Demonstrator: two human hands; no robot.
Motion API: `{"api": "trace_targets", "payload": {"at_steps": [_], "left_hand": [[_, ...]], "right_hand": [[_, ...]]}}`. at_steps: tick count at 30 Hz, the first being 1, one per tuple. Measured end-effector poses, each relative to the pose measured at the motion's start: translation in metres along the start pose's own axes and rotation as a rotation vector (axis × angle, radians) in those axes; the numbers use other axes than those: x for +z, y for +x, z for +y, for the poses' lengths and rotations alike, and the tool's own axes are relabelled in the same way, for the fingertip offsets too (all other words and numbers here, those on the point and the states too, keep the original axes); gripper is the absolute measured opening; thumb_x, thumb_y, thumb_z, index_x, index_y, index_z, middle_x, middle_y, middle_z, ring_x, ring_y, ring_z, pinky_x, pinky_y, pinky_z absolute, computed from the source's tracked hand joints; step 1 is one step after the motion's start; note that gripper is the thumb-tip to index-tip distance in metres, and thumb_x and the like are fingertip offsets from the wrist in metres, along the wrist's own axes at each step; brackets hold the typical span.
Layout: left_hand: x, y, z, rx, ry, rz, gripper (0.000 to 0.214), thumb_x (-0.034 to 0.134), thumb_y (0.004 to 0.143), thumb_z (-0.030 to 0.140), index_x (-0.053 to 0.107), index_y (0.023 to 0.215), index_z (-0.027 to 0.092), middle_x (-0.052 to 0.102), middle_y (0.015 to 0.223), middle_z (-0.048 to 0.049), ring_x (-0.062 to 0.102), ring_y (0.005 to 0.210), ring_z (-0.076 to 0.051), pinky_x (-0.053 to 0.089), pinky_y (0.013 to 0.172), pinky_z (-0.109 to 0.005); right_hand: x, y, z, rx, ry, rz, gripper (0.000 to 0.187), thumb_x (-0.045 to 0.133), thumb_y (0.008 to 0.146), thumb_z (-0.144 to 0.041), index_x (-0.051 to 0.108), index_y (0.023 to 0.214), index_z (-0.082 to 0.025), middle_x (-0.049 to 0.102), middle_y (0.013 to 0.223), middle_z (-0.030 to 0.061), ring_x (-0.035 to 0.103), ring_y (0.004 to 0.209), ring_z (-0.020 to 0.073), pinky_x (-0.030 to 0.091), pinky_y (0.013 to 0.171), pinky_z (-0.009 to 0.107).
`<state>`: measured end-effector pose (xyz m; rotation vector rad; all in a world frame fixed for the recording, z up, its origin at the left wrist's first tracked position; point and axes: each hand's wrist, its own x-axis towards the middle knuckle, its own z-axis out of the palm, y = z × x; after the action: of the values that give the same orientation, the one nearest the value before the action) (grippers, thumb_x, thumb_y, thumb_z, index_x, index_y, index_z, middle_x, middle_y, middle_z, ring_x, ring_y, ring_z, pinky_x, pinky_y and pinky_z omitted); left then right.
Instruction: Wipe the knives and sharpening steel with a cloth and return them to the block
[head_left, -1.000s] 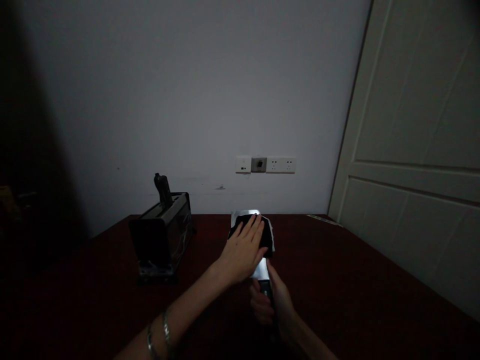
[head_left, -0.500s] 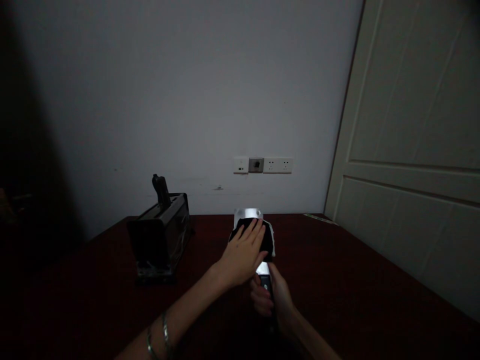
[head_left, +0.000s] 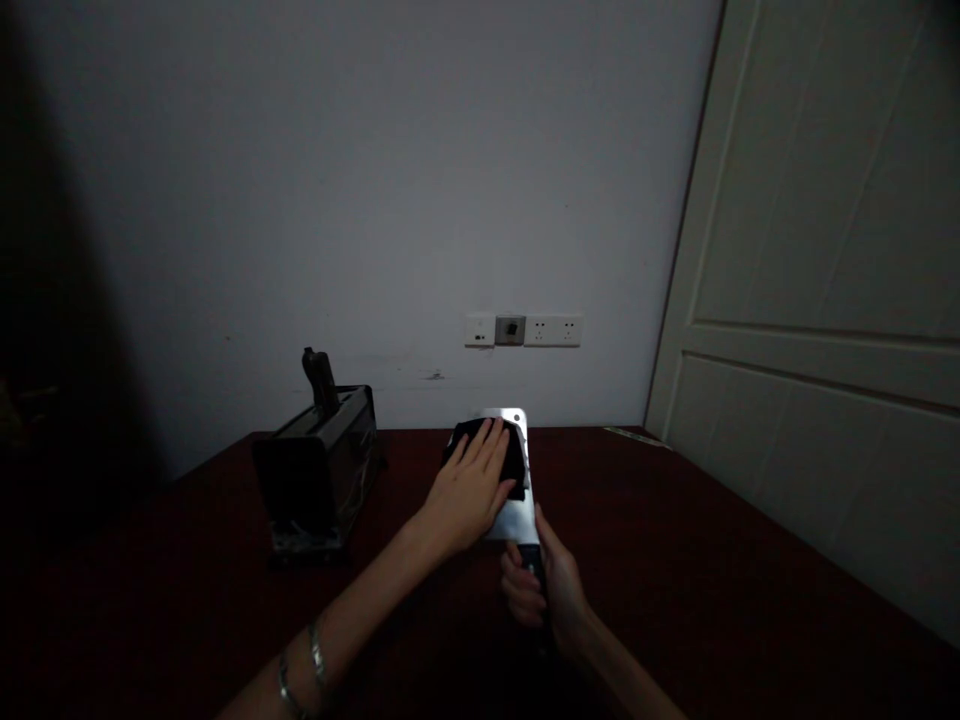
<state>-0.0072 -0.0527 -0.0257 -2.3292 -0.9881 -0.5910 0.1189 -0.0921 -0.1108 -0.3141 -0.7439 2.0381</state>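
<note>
Wearing two bangles (head_left: 317,656) on the left forearm (head_left: 371,595). Gripping a cleaver (head_left: 516,522) by its black handle (head_left: 531,560) in the curled right hand (head_left: 559,585). Pressing a black cloth (head_left: 514,462) against the blade, ahead of that hand, with the left hand (head_left: 461,505) flat and its fingers slightly spread. Working over a dark red table (head_left: 637,560). Facing, beyond and left of the hands, a dark holder (head_left: 296,490) with a grip (head_left: 321,380) jutting upward. Looking past both hands at sockets (head_left: 553,330) on a wall (head_left: 375,180).

Knife block (head_left: 324,465) left of cleaver (head_left: 517,522)
</note>
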Motion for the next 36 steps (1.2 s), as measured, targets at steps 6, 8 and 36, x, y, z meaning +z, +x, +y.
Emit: {"api": "trace_targets", "payload": {"at_steps": [6,8,36], "left_hand": [[-0.004,-0.001,0.003,0.033,0.036,-0.007,0.055,0.026,0.091,0.038,0.021,0.139,0.010,0.015,0.147,-0.0099,0.007,0.136,-0.021,0.024,0.107,-0.038],[-0.002,0.000,-0.008,-0.008,0.046,-0.004,0.056,0.027,0.091,0.037,0.020,0.139,0.009,0.015,0.147,-0.0108,0.007,0.136,-0.021,0.025,0.107,-0.039],[0.003,-0.003,-0.021,-0.013,-0.030,-0.038,0.056,0.029,0.091,0.034,0.015,0.140,0.009,0.009,0.148,-0.0111,0.002,0.136,-0.019,0.022,0.108,-0.039]], "right_hand": [[0.000,-0.001,-0.001,-0.006,0.002,-0.041,0.059,0.037,0.074,-0.070,0.048,0.054,-0.016,0.032,0.034,-0.0085,0.017,0.024,0.0032,0.017,0.024,0.016],[0.001,0.000,0.003,0.041,-0.013,-0.055,0.060,0.035,0.074,-0.072,0.046,0.052,-0.017,0.032,0.033,-0.0083,0.017,0.024,0.0034,0.018,0.024,0.016],[0.000,-0.001,0.005,0.087,0.001,-0.051,0.059,0.035,0.077,-0.067,0.049,0.051,-0.016,0.033,0.034,-0.0069,0.019,0.025,0.0037,0.020,0.023,0.016]]}}
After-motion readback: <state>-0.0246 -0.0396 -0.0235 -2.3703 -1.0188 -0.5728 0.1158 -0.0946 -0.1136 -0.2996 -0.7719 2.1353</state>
